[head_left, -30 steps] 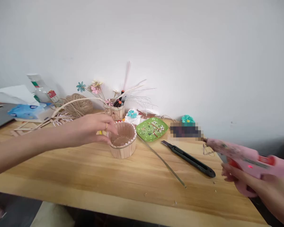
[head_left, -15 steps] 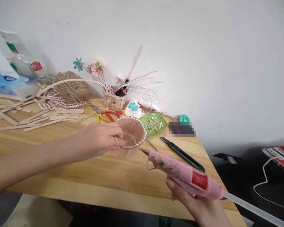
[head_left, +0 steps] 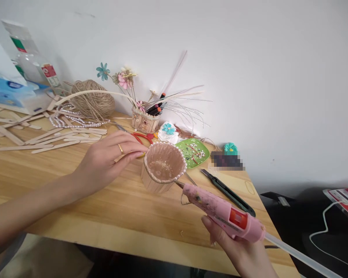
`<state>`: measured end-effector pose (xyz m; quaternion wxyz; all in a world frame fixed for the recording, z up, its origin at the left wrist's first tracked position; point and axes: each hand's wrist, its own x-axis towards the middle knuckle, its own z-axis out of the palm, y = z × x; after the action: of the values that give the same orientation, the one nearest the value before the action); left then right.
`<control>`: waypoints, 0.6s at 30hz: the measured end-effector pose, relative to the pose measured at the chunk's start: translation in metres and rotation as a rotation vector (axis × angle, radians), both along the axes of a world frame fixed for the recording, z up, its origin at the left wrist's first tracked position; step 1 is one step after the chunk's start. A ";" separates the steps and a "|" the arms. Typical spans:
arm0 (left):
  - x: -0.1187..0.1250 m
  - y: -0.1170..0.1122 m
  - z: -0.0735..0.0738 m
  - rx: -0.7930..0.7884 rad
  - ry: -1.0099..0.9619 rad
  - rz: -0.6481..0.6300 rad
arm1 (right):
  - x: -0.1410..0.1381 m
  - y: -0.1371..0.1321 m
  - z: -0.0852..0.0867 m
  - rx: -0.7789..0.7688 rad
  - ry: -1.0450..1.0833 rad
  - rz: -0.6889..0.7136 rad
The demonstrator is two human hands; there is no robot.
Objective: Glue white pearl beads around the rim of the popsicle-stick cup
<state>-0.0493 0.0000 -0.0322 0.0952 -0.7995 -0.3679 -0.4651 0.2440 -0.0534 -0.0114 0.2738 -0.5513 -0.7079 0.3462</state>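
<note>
Two bare hands are at work around a round, pale brown cup [head_left: 154,183] made of flat wooden strips, which stands on the light wooden desk [head_left: 118,216]. Left of the cup, near a pile of thin, flat wooden sticks [head_left: 72,137], the left hand [head_left: 107,154] has its thumb and first finger close together at the cup's left edge. I cannot tell if they pinch the edge, pinch the small white beads [head_left: 162,143] along it, or only rest there. To do this well, I think that hand should hold the cup still. At the cup's near right edge is the metal tip [head_left: 179,185] of a pink plastic glue gun [head_left: 217,208], so near that I cannot tell if it touches. Small, soft squeezes with the tip close to the edge should work best, well away from bare fingers. The right hand [head_left: 242,249] is curled around the gun from below. So the cup lies just at the left fingertips, but farther off from the right hand, with the gun between. Right of the cup lies a long, dark green knife [head_left: 229,192].
</note>
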 end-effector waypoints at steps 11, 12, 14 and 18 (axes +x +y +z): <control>-0.005 0.002 -0.010 0.012 -0.059 0.006 | 0.001 0.001 -0.004 0.016 -0.030 0.000; -0.006 0.002 -0.010 0.017 -0.055 0.005 | 0.002 0.001 -0.004 0.010 -0.039 0.001; -0.007 0.002 -0.009 0.027 -0.045 0.010 | 0.002 0.002 -0.004 0.010 -0.049 0.006; -0.010 0.001 -0.008 0.017 -0.012 0.036 | 0.002 0.003 -0.002 0.034 -0.064 0.029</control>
<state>-0.0592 0.0014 -0.0405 0.1082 -0.7890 -0.3790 -0.4713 0.2458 -0.0507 -0.0130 0.2553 -0.5470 -0.7301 0.3202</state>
